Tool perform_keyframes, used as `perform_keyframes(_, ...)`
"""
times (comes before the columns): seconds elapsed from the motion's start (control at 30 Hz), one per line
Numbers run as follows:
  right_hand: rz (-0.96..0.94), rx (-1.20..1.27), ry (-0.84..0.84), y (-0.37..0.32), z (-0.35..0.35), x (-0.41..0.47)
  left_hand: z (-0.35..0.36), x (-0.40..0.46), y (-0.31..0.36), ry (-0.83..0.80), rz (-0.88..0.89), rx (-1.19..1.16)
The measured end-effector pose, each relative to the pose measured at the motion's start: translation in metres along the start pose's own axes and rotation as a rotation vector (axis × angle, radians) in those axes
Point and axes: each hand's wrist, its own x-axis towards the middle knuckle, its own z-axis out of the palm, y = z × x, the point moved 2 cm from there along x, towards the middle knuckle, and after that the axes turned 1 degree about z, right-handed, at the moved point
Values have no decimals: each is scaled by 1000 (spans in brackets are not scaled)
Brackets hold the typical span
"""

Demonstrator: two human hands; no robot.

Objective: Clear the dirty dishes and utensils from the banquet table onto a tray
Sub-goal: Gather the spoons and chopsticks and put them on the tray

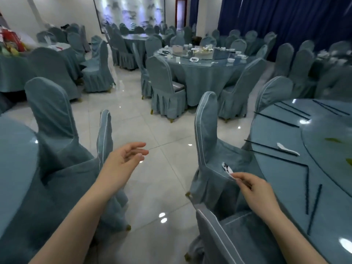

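Your right hand (pixel 253 189) pinched the handle of a spoon (pixel 227 169) between thumb and curled fingers, its patterned white bowl pointing up and away over the seat of a covered chair (pixel 207 130). Your left hand (pixel 123 159) held nothing; its fingers were loosely spread and slightly bent, palm turned inward, out over the floor (pixel 162 149) between two rows of chairs. Both forearms were bare. Just to the right of your right hand lay the near table (pixel 285 187), round, glass-topped and blue-clothed, with a raised turntable (pixel 323 149) toward its middle. On its rim sat several pairs of dark chopsticks (pixel 274 148), some angled toward the edge and two pairs nearer you pointing almost straight at you. A second white spoon (pixel 287 148) rested on the glass beside one pair, well apart from the one you held. A few greenish scraps lay on the turntable. Another table edge showed at your lower left. Farther off, across the glossy tiled floor, stood a far table (pixel 200 60) ringed by chairs and carrying white bowls, plates and cups, too small to tell apart. Dark blue curtains (pixel 285 16) hung at the right wall.
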Motion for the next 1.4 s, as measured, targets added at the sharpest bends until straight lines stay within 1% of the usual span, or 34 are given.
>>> perform_keyframes(0.13,93,-47,60,-3,3,31,16,75,-7,-89,28,-38)
perform_keyframes(0.4,366,-88,318,0,0,90,61,223,-20,-345,108,-111)
perform_keyframes(0.6,564,-15,477,7,15,115,100,314,-26,-547,202,-70)
perform_keyframes(0.73,689,-15,590,21,18,118,143,357,-24,-681,270,-27)
perform_keyframes(0.8,750,-15,617,26,15,118,163,369,-23,-731,316,16)
perform_keyframes(0.9,812,-9,691,47,5,124,199,389,-19,-788,398,71)
perform_keyframes(1.03,861,-6,737,81,-6,144,252,414,-16,-871,444,128)
perform_keyframes(1.1,881,7,759,102,-12,158,280,429,-16,-909,446,158)
perform_keyframes(1.3,939,65,810,181,-47,212,378,471,0,-957,425,209)
perform_keyframes(1.4,949,68,806,209,-60,233,420,483,5,-1005,412,228)
